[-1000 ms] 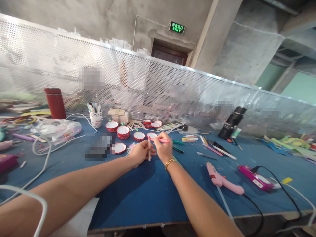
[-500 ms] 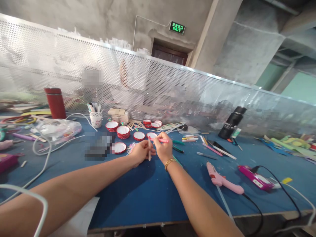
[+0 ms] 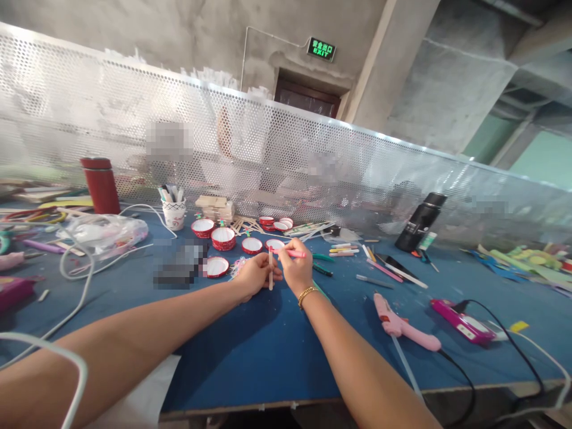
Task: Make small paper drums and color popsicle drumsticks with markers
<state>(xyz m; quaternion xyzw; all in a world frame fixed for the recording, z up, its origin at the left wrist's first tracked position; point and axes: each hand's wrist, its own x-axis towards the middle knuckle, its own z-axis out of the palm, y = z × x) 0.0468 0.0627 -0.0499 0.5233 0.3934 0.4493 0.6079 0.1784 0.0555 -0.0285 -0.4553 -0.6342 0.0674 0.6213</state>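
Hands (image 3: 254, 276) holding stick (image 3: 270, 283) and marker (image 3: 297, 254), EXIT sign (image 3: 321, 49) behind

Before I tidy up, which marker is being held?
The pink marker in the right hand, its tip at the pale stick in the left hand. That grip sets it apart: the loose markers beyond lie on the blue table.

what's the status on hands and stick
Left hand gripping wooden stick. Right hand holding pink marker, tip at or near stick's upper end. Red-rimmed dishes just beyond, not between hands.
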